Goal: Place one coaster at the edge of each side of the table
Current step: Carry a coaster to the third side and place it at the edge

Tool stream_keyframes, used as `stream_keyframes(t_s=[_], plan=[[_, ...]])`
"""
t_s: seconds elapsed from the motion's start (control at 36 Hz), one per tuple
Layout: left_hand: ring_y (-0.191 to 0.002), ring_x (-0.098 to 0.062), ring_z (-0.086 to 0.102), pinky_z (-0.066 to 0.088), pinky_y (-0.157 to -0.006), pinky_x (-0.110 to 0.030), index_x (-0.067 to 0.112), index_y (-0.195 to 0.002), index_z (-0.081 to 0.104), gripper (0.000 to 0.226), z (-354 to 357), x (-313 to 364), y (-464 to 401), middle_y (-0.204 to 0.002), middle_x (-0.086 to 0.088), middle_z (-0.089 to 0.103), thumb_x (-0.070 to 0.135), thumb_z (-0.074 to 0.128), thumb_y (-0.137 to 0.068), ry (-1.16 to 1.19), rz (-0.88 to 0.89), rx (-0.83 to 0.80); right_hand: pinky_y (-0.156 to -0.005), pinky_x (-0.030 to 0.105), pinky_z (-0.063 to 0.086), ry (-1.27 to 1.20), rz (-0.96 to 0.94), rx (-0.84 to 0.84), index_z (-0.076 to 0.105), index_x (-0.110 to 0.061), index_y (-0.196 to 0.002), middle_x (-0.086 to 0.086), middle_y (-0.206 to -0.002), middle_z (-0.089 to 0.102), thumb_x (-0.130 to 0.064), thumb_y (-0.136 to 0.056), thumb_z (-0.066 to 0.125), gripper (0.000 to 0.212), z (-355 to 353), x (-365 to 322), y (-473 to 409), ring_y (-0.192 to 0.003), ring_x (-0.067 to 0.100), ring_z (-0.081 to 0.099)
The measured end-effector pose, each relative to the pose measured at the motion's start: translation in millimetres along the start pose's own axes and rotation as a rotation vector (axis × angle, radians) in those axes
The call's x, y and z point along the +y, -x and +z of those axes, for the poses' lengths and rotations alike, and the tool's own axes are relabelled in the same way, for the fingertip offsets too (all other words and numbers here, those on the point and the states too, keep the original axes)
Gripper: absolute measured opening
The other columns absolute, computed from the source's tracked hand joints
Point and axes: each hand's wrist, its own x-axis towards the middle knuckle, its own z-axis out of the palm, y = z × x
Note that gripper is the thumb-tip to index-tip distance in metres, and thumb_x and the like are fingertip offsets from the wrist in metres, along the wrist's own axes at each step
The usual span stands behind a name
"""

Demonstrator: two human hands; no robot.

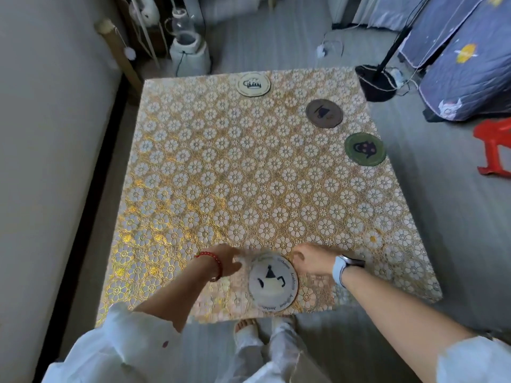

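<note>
the white coaster (273, 283) lies at the table's (193, 167) near edge. the left hand (228, 261) and right hand (311, 259) flank it, fingers curled loosely, holding nothing.

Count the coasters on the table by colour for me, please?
White coaster, near edge: 1
Cream coaster, far edge: 1
Brown coaster: 1
Green coaster, right edge: 1
Total: 4

The white coaster (273, 283) at the near edge of the table (193, 175) carries lettering around its rim, too blurred to read. No other text is readable.
</note>
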Motion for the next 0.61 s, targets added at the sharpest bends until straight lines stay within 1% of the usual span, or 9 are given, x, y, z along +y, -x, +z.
stream_keyframes(t_s=[0.03,0.08,0.19,0.28,0.39,0.44,0.5,0.56,0.61], plan=[[-0.113,-0.024,0.052,0.047,-0.095,-0.039,0.023,-0.127,0.045,0.037,-12.6,1.6,-3.9,-0.126,-0.008,0.055,0.032,0.045,-0.091,-0.011,0.004,0.024,-0.030,0.007,0.029,-0.024,-0.003,0.006,0.053,0.000,-0.112,0.016,-0.087,0.062,-0.015,-0.094,0.038,0.029,-6.4,-1.6,-2.4,-0.047,0.004,0.030],[-0.112,-0.023,0.052,0.046,-0.094,-0.038,0.020,-0.125,0.046,0.037,-34.7,6.0,-11.5,-0.126,-0.008,0.053,0.033,0.045,-0.090,-0.022,-0.003,0.123,-0.036,0.012,0.031,-0.070,-0.007,0.058,0.054,-0.002,-0.110,0.000,-0.064,0.047,-0.018,-0.094,0.037,0.028,-18.9,-5.2,-7.5,-0.046,0.006,0.032],[-0.120,-0.025,0.044,0.041,-0.100,-0.043,0.022,-0.128,0.043,0.040,-83.4,21.0,-46.8,-0.135,-0.008,0.043,0.034,0.046,-0.090,0.002,-0.015,0.302,-0.039,0.015,0.029,-0.125,-0.035,0.208,0.052,-0.011,-0.115,-0.007,-0.066,0.047,-0.020,-0.094,0.037,0.027,-63.1,-1.2,-30.2,-0.044,0.006,0.034],[-0.132,-0.029,0.030,0.030,-0.106,-0.051,0.025,-0.134,0.033,0.049,-119.9,31.7,-81.8,-0.146,-0.009,0.029,0.036,0.047,-0.088,-0.038,-0.030,0.367,-0.042,0.020,0.036,-0.107,-0.061,0.321,0.053,-0.014,-0.113,-0.002,-0.077,0.055,-0.022,-0.094,0.039,0.025,-105.9,15.8,-53.8,-0.046,0.007,0.038],[-0.136,-0.032,0.021,0.024,-0.108,-0.055,0.028,-0.139,0.022,0.058,-160.7,42.6,-137.4,-0.152,-0.009,0.015,0.040,0.047,-0.087,-0.017,-0.058,0.427,-0.039,0.017,0.037,-0.111,-0.022,0.455,0.052,-0.015,-0.112,-0.002,-0.074,0.054,-0.018,-0.092,0.042,0.023,-170.8,49.0,-98.2,-0.045,0.008,0.044],[-0.139,-0.034,0.012,0.019,-0.109,-0.057,0.031,-0.140,0.013,0.063,-174.8,45.3,-167.3,-0.154,-0.008,0.007,0.044,0.045,-0.087,-0.020,-0.069,0.445,-0.054,0.027,0.051,-0.095,-0.003,0.547,0.054,-0.012,-0.103,0.004,-0.085,0.056,-0.015,-0.091,0.042,0.017,-202.3,66.2,-127.0,-0.061,0.017,0.056],[-0.140,-0.034,0.004,0.014,-0.109,-0.058,0.035,-0.140,0.006,0.067,-185.0,44.5,-196.4,-0.155,-0.007,0.001,0.051,0.042,-0.086,-0.043,-0.077,0.453,-0.071,0.037,0.052,-0.094,0.014,0.639,0.053,-0.010,-0.093,0.011,-0.092,0.055,-0.014,-0.090,0.042,0.013,-229.4,82.6,-156.3,-0.081,0.026,0.057],[-0.141,-0.033,0.000,0.009,-0.110,-0.058,0.039,-0.139,0.001,0.068,-189.9,41.3,-223.4,-0.155,-0.005,-0.004,0.060,0.034,-0.084,-0.082,-0.087,0.470,-0.091,0.046,0.047,-0.103,0.060,0.695,0.050,-0.008,-0.114,0.016,-0.116,0.052,-0.015,-0.090,0.042,0.026,-251.5,97.0,-184.9,-0.108,0.032,0.050],[-0.141,-0.032,-0.003,0.004,-0.110,-0.058,0.042,-0.138,-0.003,0.069,-190.4,38.5,-246.0,-0.154,-0.003,-0.008,0.068,0.026,-0.081,-0.096,-0.106,0.486,-0.101,0.051,0.039,-0.114,0.113,0.737,0.040,-0.007,-0.128,0.018,-0.133,0.041,-0.018,-0.090,0.043,0.040,-267.9,106.4,-210.8,-0.122,0.034,0.039]])
